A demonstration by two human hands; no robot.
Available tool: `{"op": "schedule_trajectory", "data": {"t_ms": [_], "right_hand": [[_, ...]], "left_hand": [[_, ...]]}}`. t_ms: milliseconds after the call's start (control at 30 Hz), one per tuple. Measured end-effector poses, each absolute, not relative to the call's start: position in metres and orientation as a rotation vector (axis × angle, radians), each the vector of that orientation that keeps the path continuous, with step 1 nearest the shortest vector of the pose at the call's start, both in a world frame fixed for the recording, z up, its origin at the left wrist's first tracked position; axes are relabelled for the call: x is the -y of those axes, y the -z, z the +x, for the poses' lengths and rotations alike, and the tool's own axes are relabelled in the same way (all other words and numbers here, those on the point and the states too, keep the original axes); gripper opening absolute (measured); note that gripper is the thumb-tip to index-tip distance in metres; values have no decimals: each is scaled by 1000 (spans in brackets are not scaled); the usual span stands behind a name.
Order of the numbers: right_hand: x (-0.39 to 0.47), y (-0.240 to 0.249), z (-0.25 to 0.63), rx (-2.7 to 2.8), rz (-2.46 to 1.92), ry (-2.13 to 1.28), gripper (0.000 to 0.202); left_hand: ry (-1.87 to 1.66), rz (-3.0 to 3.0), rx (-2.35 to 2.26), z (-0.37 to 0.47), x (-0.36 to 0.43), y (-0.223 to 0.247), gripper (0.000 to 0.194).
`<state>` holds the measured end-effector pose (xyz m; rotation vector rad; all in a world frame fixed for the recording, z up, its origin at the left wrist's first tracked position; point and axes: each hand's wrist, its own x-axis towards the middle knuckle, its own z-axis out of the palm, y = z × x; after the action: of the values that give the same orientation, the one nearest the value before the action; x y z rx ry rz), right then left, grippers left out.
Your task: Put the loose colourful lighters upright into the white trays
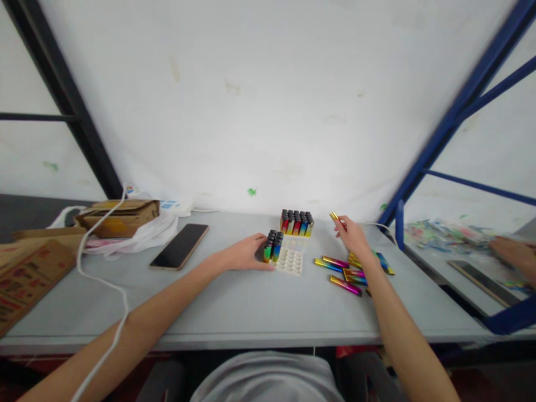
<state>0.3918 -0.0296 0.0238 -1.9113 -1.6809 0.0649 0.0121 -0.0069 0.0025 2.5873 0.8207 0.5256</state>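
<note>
Printed cardboard (36, 285): in the head view, well left of the left grip (246, 253); its red print is too blurred to read.
White packet (180, 209): beyond and left of that grip, with blue printed patches, no word legible.
Left grip: half curled around the left end of the white tray (290, 261), thumb by the near corner; whether it clasps the tray, I cannot tell.
Right grip (353, 237): pinching one gold lighter (334, 216) upright but tilted, raised above the desk (234, 312).
Standing lighters (273, 246): just right of the left grip, in the tray; two in the nearest row, those behind too crowded to count.
Tray holes: many, bare, to the right of the standing lighters.
Far block (296, 223): between the two grips and farther back; five black-topped lighters across its front, more rows behind.
Loose lighters (345, 285): at least seven, lying nearer than the right grip, partly hidden by the right forearm.
Phone (180, 247): one, left of the left grip, screen dark.
Open carton (121, 218): one, farther left, beside a white plastic bag (161, 231).
White cable (124, 304): crosses in front of the left forearm.
Blue frame (454, 114): right of the right grip; another person's arm (525, 258) shows beyond.
</note>
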Motion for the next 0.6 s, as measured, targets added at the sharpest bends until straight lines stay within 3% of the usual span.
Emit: {"op": "schedule_trajectory", "data": {"t_ms": [200,333,467,600], "right_hand": [[44,-35,335,1457,-1222,-644,59],[51,-34,300,1470,-1129,-737,50],[56,-26,281,1599,-1128,-720,55],[60,-18,266,1625,-1012,-1007,52]], "left_hand": [[-497,2578,-822,13,8,-4,79],[-517,2572,-807,13,8,-3,78],[-557,2560,-796,13,7,-2,75],[-572,2550,-781,13,7,-1,76]]}}
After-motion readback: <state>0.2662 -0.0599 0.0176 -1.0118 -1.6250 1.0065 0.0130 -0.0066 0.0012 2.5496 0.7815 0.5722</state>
